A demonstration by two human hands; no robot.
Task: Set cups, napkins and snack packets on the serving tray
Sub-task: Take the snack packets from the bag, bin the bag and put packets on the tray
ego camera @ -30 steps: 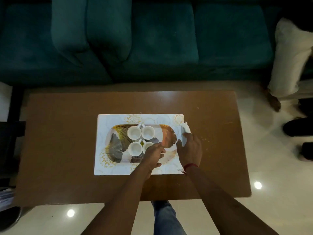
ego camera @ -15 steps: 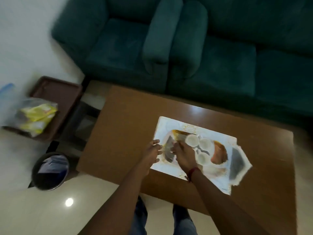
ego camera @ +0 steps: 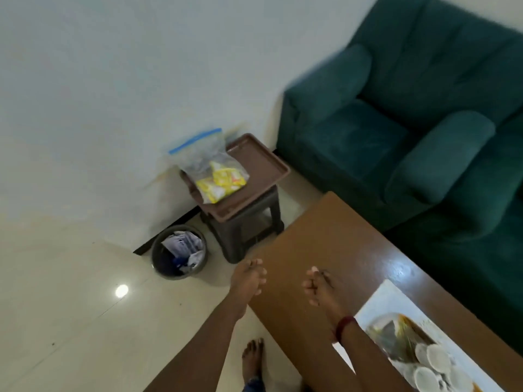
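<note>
Two hands, both empty: in the head view our left hand (ego camera: 249,278) hangs loosely curled over the floor, our right hand (ego camera: 318,284) loosely curled over the table (ego camera: 325,236). A second ago they were at the tray (ego camera: 379,301); now it sits near right, cups (ego camera: 433,360) on it. We have turned toward the far-left stool (ego camera: 249,230), where the snack bag (ego camera: 212,168) waits, so packets likely come next.

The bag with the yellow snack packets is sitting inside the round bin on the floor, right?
Not quite. The head view shows the bag with the yellow snack packets sitting on the brown tray on top of the stool, not inside the round bin on the floor.
</note>
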